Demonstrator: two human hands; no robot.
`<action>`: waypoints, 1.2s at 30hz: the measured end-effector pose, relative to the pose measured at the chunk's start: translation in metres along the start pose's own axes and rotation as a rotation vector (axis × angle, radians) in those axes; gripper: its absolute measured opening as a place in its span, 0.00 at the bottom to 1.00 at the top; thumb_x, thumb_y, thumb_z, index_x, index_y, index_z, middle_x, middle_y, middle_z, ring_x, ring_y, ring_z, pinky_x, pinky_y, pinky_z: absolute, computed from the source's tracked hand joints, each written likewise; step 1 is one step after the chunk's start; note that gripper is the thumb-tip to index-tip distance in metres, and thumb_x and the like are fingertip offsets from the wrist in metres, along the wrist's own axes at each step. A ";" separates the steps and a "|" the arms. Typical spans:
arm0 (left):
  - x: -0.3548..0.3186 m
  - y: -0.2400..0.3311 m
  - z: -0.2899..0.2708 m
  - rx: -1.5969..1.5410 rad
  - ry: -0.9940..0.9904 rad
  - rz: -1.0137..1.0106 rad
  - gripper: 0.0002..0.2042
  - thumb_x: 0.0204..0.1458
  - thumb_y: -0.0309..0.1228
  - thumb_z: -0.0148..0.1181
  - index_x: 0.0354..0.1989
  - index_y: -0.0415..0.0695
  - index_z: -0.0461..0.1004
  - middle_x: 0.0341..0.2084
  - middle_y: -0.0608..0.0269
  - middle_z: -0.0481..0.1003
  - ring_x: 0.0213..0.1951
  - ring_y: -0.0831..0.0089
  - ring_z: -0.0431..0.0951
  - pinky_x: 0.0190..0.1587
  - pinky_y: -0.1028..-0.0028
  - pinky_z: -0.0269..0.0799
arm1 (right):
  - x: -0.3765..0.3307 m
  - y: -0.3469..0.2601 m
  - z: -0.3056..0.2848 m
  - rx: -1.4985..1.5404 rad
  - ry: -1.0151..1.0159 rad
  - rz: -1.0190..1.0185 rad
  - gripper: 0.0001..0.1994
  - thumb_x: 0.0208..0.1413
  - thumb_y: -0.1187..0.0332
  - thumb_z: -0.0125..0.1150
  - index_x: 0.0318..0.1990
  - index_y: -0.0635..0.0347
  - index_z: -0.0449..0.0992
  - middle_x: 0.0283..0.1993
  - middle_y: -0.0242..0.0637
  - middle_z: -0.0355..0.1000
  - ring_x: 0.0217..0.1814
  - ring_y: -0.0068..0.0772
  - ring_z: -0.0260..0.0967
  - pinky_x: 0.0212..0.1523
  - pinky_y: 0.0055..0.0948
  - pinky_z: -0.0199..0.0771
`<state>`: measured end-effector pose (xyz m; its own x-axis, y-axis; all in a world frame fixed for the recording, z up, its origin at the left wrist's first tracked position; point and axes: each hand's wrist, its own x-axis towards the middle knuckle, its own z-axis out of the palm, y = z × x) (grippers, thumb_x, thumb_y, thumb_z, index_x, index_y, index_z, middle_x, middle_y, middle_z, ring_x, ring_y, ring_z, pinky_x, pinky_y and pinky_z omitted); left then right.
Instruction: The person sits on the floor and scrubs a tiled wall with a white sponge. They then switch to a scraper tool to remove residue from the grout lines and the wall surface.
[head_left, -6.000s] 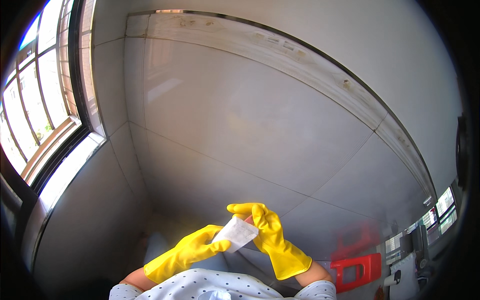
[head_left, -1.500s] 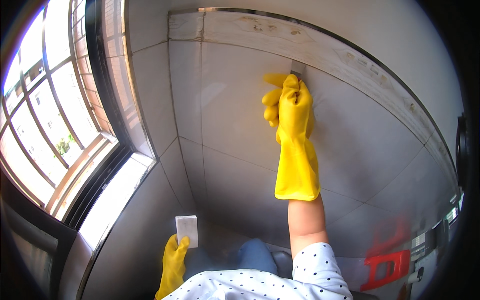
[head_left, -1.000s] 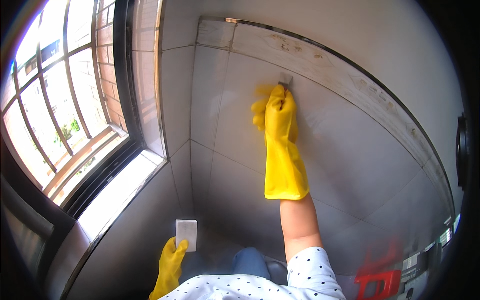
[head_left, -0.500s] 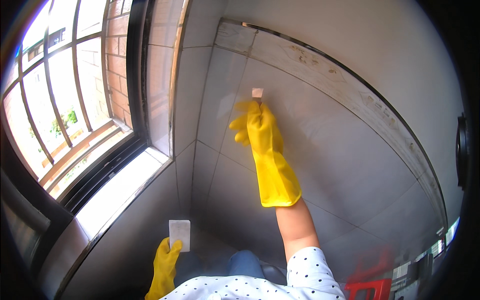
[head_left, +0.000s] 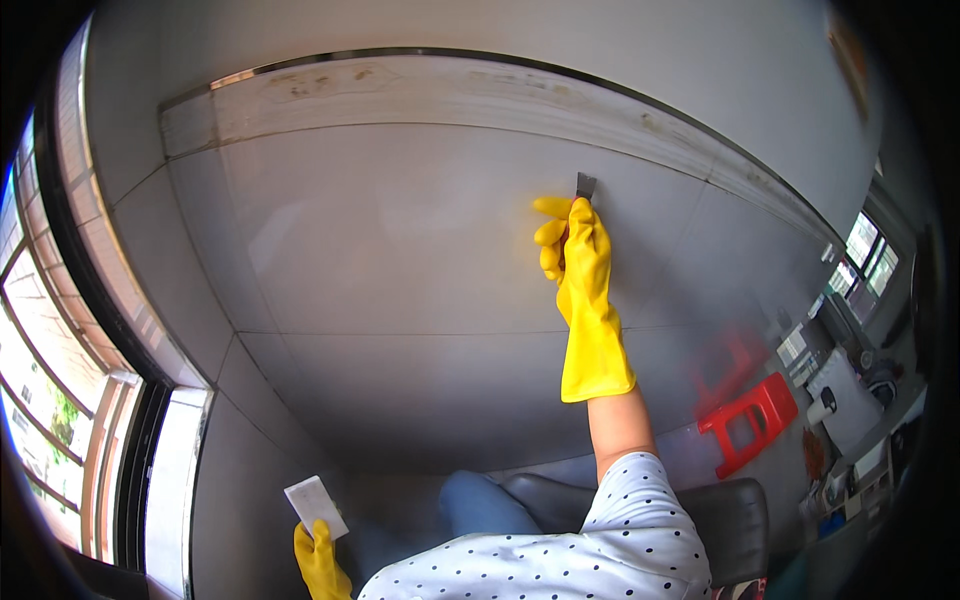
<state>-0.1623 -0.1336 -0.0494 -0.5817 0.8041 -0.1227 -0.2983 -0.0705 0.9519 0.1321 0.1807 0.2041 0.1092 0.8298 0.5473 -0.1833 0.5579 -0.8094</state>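
Note:
My right hand [head_left: 580,245], in a long yellow rubber glove, is closed around a small scraper [head_left: 586,186]. Its flat metal blade sticks up past the fingertips, in front of the glossy grey tiled wall [head_left: 400,230]; whether blade and tile touch I cannot tell. A sliver of reddish handle shows between the fingers. Low on the left, my gloved left hand [head_left: 321,566] pinches a thin white rectangular block [head_left: 316,506], possibly a sponge, by its lower end. That hand stays away from the wall.
Above the tiles runs a pale border strip [head_left: 440,95] with brownish stains and a dark upper edge. A barred window [head_left: 75,400] is at the left. To the right stand a red plastic stool [head_left: 748,425], a dark seat [head_left: 725,515] and a cluttered counter [head_left: 850,470].
The view has turned right, showing more of the wall and the stool. My right hand with the scraper has travelled rightward along the tiles. The white block in my left hand has tilted.

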 end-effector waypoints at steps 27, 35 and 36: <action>-0.023 0.002 0.057 0.190 -0.028 -0.091 0.34 0.55 0.58 0.67 0.56 0.41 0.69 0.53 0.50 0.77 0.56 0.63 0.77 0.66 0.62 0.66 | 0.001 -0.047 0.050 -0.179 -0.145 0.282 0.23 0.72 0.52 0.40 0.42 0.55 0.82 0.22 0.30 0.71 0.14 0.21 0.57 0.17 0.25 0.58; -0.025 0.003 0.052 0.217 0.024 -0.108 0.34 0.55 0.58 0.67 0.56 0.40 0.69 0.53 0.50 0.77 0.57 0.62 0.77 0.66 0.62 0.66 | 0.006 -0.044 0.070 -0.139 -0.224 0.265 0.23 0.74 0.54 0.37 0.44 0.58 0.79 0.23 0.35 0.76 0.16 0.23 0.64 0.20 0.26 0.65; -0.026 0.004 0.053 0.198 0.022 -0.104 0.34 0.55 0.58 0.67 0.56 0.40 0.69 0.53 0.49 0.77 0.57 0.62 0.77 0.67 0.62 0.66 | 0.010 -0.044 0.073 -0.131 -0.220 0.252 0.23 0.74 0.54 0.37 0.44 0.58 0.79 0.23 0.35 0.76 0.16 0.23 0.64 0.20 0.26 0.65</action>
<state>-0.1080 -0.1234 -0.0276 -0.5726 0.7877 -0.2274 -0.2042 0.1316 0.9700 0.0701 0.1634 0.2606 -0.1388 0.9272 0.3478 -0.0491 0.3444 -0.9376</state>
